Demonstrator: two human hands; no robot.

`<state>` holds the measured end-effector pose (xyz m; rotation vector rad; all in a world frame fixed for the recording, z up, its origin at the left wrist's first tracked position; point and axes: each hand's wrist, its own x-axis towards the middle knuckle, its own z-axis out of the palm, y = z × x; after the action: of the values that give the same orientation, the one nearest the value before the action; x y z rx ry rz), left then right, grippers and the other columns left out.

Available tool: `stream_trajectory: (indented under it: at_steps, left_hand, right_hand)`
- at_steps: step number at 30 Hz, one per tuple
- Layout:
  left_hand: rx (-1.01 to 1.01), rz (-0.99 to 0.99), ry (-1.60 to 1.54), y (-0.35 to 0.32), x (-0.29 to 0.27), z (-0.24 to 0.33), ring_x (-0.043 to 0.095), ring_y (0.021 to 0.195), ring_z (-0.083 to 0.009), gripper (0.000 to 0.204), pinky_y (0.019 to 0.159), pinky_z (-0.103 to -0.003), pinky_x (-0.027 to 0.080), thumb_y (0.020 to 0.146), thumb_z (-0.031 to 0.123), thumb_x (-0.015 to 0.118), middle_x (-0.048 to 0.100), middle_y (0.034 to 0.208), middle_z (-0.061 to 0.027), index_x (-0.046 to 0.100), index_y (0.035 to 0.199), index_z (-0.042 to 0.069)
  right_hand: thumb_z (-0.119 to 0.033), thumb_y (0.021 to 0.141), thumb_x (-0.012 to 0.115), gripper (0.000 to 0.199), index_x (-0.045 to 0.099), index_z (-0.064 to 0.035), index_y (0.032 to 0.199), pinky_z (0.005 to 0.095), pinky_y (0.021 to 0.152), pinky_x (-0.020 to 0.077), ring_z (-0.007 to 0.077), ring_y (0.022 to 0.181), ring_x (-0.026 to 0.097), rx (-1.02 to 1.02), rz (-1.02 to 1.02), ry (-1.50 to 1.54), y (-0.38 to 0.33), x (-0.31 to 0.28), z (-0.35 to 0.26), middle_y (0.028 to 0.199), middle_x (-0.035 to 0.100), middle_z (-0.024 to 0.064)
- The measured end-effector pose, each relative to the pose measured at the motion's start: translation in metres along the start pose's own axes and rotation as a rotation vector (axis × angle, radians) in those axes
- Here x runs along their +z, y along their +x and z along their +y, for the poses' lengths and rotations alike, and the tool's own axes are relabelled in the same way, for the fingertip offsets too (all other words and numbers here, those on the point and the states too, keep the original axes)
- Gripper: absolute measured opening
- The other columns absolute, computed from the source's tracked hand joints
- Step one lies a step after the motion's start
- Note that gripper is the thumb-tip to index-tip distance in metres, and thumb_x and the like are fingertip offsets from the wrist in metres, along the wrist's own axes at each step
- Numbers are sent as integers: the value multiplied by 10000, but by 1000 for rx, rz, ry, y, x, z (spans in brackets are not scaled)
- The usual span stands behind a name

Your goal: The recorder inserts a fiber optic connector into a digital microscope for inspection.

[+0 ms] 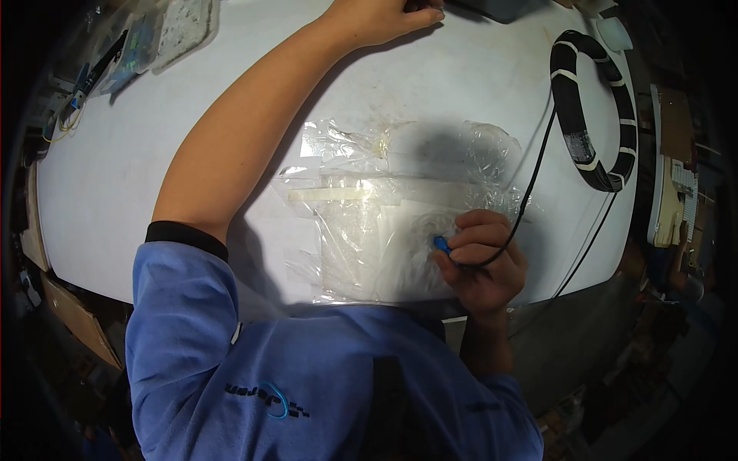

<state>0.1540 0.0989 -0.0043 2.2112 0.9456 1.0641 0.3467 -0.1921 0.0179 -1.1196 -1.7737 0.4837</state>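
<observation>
My right hand point(488, 265) is closed on the end of a black cable, thumb and fingers pinching it just behind a small blue tip point(441, 243). The blue tip sits over clear plastic film and bags point(350, 246) spread on the white table. From my fingers the black cable point(527, 201) runs up to a thick black coil point(569, 100) bound with pale ties. My left arm stretches across the table to the far edge of the view. There my left hand point(377, 21) shows its thumb pointing right, while most of its fingers are cut off.
A dark flat object point(496, 8) lies at the far edge, right of my left hand. Clear plastic trays point(184, 31) stand at the far left. A whitish round container point(613, 34) is behind the coil. The white table point(100, 200) curves toward my body.
</observation>
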Motion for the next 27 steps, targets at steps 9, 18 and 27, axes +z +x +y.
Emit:
stream_trajectory:
  at_steps: [9,18,27]
  left_hand:
    - [-14,-13,-2,1,-1,1,730,797,-332,240,746,-401,567,892,234,755,747,879,-188,752,983,12]
    - [-17,-10,5,1,-1,1,736,807,-329,252,752,-397,570,892,236,759,752,886,-188,757,993,5]
    - [-6,-10,-6,1,0,0,737,807,-326,251,753,-391,571,894,237,759,753,890,-189,757,992,6]
  right_hand:
    - [-86,776,916,226,700,-87,841,390,743,610,308,894,719,1,2,5,-1,0,0,897,725,72]
    - [-91,750,938,242,705,-100,817,380,745,610,294,913,720,18,1,7,0,1,-2,882,737,51]
    - [-87,743,941,255,699,-91,824,385,748,612,296,914,718,-4,-9,5,0,1,-1,909,744,60]
